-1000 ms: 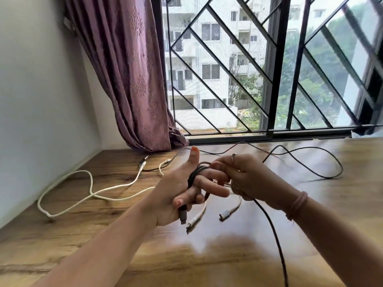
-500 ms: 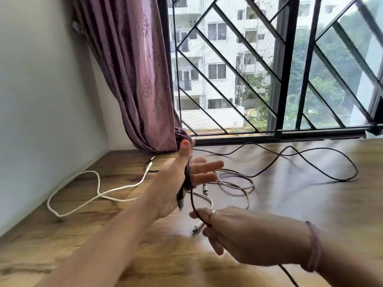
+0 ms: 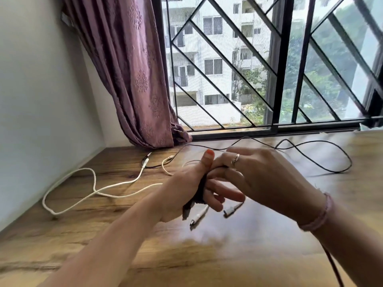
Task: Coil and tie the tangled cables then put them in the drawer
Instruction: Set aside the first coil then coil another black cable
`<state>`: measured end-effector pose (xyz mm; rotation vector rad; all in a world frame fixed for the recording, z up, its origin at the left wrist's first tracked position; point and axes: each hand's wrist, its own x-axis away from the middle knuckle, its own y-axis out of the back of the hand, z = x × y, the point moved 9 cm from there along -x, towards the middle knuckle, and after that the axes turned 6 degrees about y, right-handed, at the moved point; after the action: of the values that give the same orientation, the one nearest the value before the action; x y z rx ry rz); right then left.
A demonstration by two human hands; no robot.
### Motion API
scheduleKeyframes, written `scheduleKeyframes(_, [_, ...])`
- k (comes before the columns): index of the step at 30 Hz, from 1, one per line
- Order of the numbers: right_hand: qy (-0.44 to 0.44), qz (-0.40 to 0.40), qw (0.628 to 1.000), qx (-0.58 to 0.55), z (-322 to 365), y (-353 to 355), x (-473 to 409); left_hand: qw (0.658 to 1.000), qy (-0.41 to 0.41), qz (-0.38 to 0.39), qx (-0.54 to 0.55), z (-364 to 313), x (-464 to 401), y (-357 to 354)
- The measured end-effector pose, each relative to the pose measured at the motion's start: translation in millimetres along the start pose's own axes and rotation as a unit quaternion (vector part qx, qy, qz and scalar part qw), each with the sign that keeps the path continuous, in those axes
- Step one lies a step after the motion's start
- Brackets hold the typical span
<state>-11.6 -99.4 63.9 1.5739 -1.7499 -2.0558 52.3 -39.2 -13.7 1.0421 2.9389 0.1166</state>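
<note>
My left hand (image 3: 186,191) grips the dark cable coil (image 3: 200,190); my right hand (image 3: 255,175) meets it above the wooden table (image 3: 228,255), its grasp indiscernible to me

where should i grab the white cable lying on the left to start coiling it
Pinch the white cable at its plug end, coming from above. That end lies free on the wooden top, apart from the wall, so the rest should trail behind as you wind, probably without snagging.
</note>
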Motion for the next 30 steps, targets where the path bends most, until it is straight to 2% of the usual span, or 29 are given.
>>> scheduleKeyframes(3, [-0.015, -0.037, 0.999, 0.019, -10.0, 5.9, 0.7, 0.999, 0.004, 0.011, 0.045, -2.1, 0.7, 4.1])
scheduleKeyframes(6, [-0.077, -0.065, 0.994, -0.037, -39.2, 8.6, 2.8, 0.995, 0.020, 0.048, 0.086, -0.1, 0.9, 0.3])
scheduleKeyframes(9, [-0.110, -0.020, 0.990, -0.082, -56.5, -11.5, 2.7, 0.987, 0.015, 0.064, 0.143, -3.8, 1.5, -2.3])
scheduleKeyframes(12, [-0.144, 0.040, 0.971, -0.187, -55.7, -40.4, 6.1, 0.976, 0.024, 0.080, 0.200, -5.1, 5.2, -0.7])
scheduleKeyframes(14, [-0.173, 0.074, 0.950, -0.250, -50.8, -58.0, 9.7, 0.972, 0.032, 0.067, 0.225, -1.9, 5.5, 5.0])
scheduleKeyframes(16, [-0.185, 0.108, 0.941, -0.260, -44.5, -74.0, 13.8, 0.974, 0.025, 0.038, 0.223, -0.1, 3.6, 11.7])
scheduleKeyframes(18, [-0.164, 0.161, 0.951, -0.205, -36.1, -86.8, 19.5, 0.967, -0.016, 0.016, 0.253, -7.4, 1.5, 19.7])
scheduleKeyframes(20, [-0.133, 0.210, 0.953, -0.172, -23.2, -95.4, 27.7, 0.963, -0.056, -0.047, 0.259, -13.6, 0.8, 37.5])
scheduleKeyframes(24, [-0.043, 0.295, 0.941, -0.159, 13.9, -111.5, 40.7, 0.963, -0.076, -0.104, 0.237, -13.4, 1.8, 50.6])
scheduleKeyframes(30, [0.026, 0.244, 0.962, -0.120, 23.1, -85.0, 29.0, 0.988, -0.042, -0.095, 0.113, 0.3, -4.3, 34.3])
